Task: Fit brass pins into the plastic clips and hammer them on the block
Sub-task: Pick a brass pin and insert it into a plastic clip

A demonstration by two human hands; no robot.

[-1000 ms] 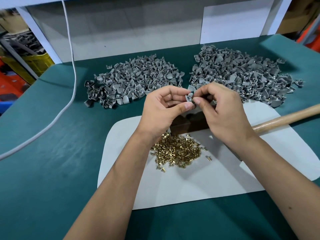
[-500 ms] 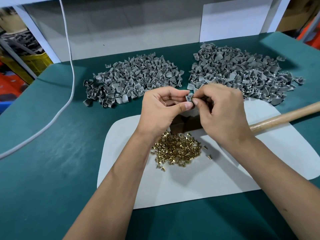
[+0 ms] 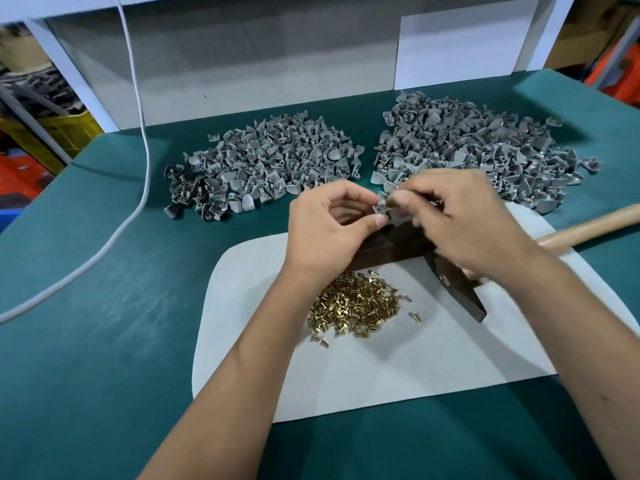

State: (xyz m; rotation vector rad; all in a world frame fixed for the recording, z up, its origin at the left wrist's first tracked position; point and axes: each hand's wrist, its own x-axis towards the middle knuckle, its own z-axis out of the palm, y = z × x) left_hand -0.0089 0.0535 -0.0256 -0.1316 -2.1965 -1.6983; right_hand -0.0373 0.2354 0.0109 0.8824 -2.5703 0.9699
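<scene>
Head view, only one here. Left hand (image 3: 325, 230) pinching a small grey plastic clip (image 3: 380, 206) between thumb and fingertips, right hand (image 3: 460, 220) closed onto the same clip from the other side, presumably pushing a pin in, though too small and blurry to actually see a pin. Both held up just above the dark wooden block (image 3: 391, 245), not resting on it. Loose heap of little brass pins (image 3: 356, 304) on the white paper sheet (image 3: 433, 358) right under the left wrist. Dark-headed hammer with pale wooden handle (image 3: 588, 225) lying beside the block, untouched. Two big piles of grey clips at the back of the green table (image 3: 86, 323): left pile (image 3: 263, 168), right pile (image 3: 478, 154).

Tips for this bit, just my take: keep the pin square to the hole, seat it fully by finger before going near the hammer, then set the clip flat on the block so nothing skates off.
</scene>
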